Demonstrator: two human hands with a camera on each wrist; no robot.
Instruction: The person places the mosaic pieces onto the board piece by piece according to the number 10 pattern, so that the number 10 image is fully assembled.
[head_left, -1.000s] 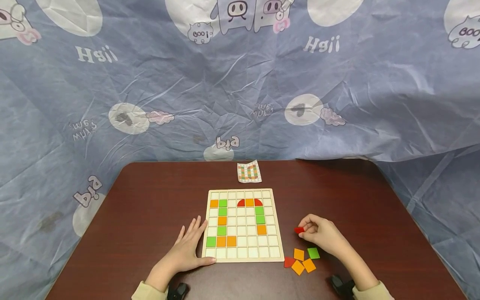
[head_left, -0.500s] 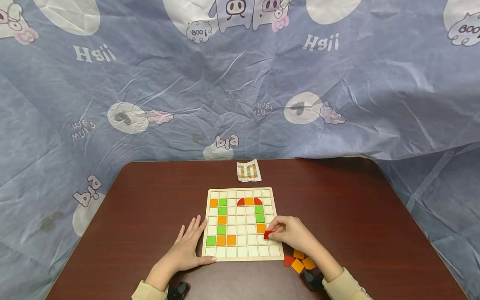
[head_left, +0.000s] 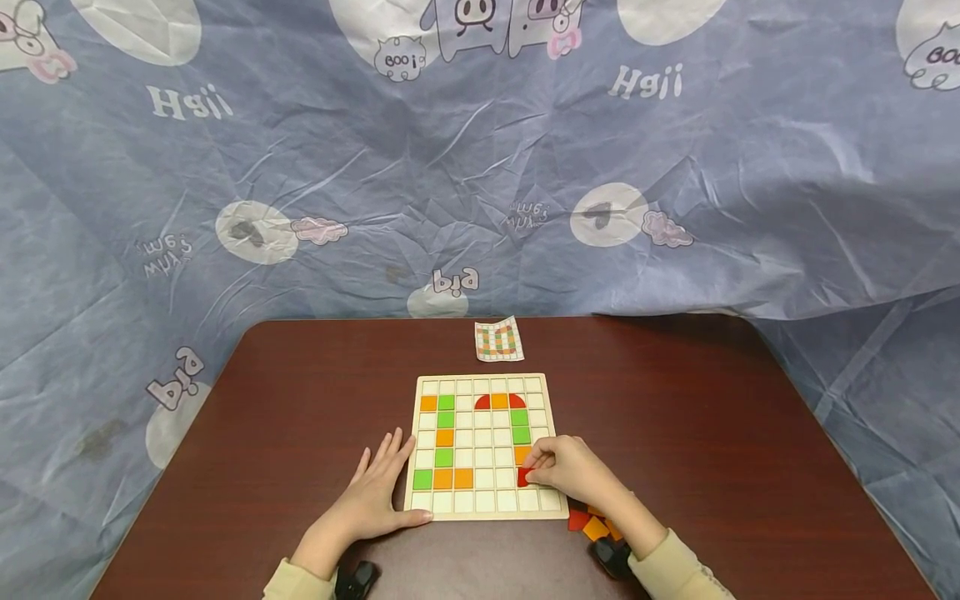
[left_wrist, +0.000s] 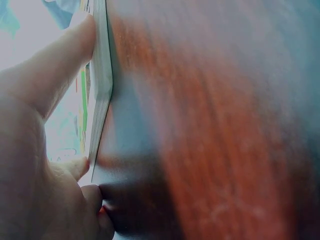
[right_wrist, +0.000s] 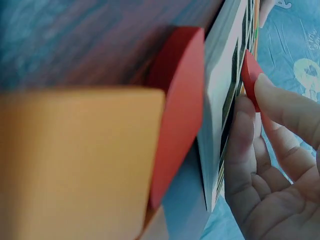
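Note:
A pale wooden grid board [head_left: 483, 502] lies on the table, with orange, green and red tiles in some of its squares. My right hand [head_left: 576, 471] pinches a red tile [head_left: 522, 478] with a curved edge between thumb and fingers. It is over a square just below an orange tile [head_left: 522, 455] near the board's right side. In the right wrist view the red tile [right_wrist: 251, 77] stands tilted, its lower edge right at the board. My left hand [head_left: 366, 496] rests at the board's left edge, fingers spread and thumb on the near left corner.
Beside the board's near right corner lie loose tiles, among them a red one [head_left: 578, 520] and an orange one [head_left: 596, 529], partly hidden under my right wrist. A small printed pattern card [head_left: 498, 341] lies beyond the board. A patterned cloth [head_left: 420, 167] hangs behind the table [head_left: 337, 358].
My right hand has carried the red tile leftward from the table beside the board to a square under the right column's orange tile. My left hand has stayed in place.

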